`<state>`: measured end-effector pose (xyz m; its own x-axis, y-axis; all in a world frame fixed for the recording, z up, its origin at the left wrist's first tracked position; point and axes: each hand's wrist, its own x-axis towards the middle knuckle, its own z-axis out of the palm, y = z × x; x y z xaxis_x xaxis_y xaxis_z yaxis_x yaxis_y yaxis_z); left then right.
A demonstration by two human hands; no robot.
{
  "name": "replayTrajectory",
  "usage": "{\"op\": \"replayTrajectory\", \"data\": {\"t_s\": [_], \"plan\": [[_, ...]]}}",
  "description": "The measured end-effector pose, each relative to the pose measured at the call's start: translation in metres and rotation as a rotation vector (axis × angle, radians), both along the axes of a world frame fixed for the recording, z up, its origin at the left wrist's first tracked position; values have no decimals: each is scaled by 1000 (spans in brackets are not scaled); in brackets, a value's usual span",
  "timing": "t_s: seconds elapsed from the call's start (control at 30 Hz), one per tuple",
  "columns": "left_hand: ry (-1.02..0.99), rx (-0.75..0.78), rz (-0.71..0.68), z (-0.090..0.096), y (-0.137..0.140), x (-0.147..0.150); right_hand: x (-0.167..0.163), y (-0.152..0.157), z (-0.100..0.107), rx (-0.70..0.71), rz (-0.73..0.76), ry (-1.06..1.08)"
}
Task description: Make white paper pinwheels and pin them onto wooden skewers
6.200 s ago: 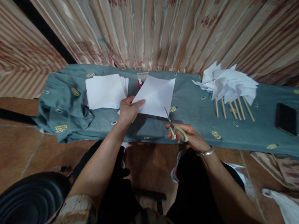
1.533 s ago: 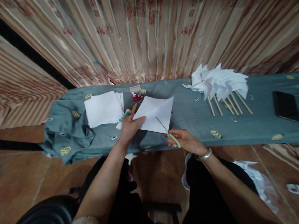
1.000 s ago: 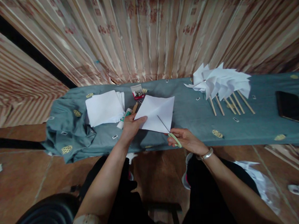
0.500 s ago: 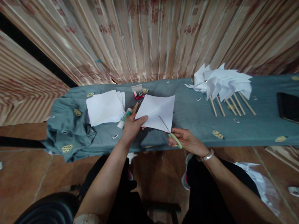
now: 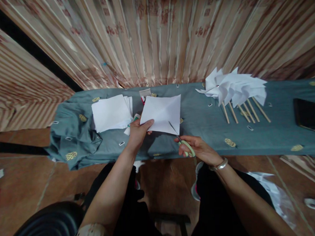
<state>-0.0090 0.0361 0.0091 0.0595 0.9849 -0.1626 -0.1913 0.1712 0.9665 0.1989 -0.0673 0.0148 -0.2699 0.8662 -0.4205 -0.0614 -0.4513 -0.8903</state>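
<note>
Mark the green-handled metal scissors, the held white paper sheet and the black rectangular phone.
Green-handled metal scissors (image 5: 188, 144): head view, on the handle.
Held white paper sheet (image 5: 161, 112): head view, mid-face.
Black rectangular phone (image 5: 308, 115): head view, mid-face.

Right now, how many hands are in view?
2: the left hand holds the paper at its left side; the right hand holds the scissors by the paper's near right corner.
</note>
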Motion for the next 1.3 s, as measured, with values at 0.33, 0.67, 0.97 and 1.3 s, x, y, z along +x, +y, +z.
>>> {"op": "replayTrajectory", "data": {"t_s": [0.33, 0.67, 0.97, 1.3], "plan": [[-14, -2, -97, -7, -1, 1, -3, 1, 3, -4, -23, -1], [18, -21, -173, -2, -6, 3, -5, 2, 9, -9, -33, -15], [18, -21, -178, -2, -7, 2, -3, 2, 3, -11, -27, -29], [43, -28, -161, -5, -6, 1, -3, 2, 0, -4, -41, -28]]}}
